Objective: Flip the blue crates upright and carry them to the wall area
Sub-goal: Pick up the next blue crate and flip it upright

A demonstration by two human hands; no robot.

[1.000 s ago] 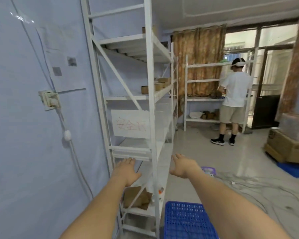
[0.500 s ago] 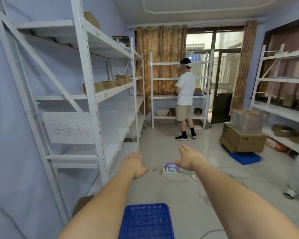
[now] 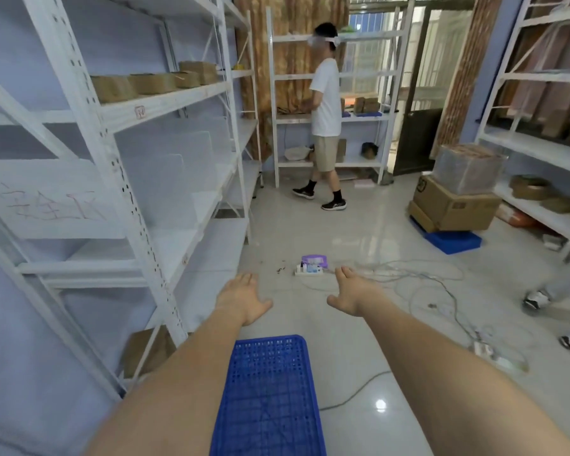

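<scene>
A blue perforated crate (image 3: 269, 393) lies on the floor right below me, between my forearms, its gridded face turned up. My left hand (image 3: 241, 299) is stretched out ahead of it, palm down, fingers spread and holding nothing. My right hand (image 3: 351, 291) reaches forward the same way, open and empty. Both hands hover above the floor beyond the crate's far edge, not touching it. A second blue crate (image 3: 451, 240) sits at the right under stacked cardboard boxes (image 3: 454, 202).
White metal shelving (image 3: 119, 179) runs along the left wall, more shelves (image 3: 537, 149) on the right. A power strip (image 3: 310, 270) and loose cables (image 3: 418, 281) lie on the floor ahead. A person in a white shirt (image 3: 324, 103) walks near the back shelf; another person's feet (image 3: 540, 299) show at right.
My view has swung right, away from the wall and the shelf end, toward the open room. The person at the back has turned and stepped left. My hands stay open and outstretched.
</scene>
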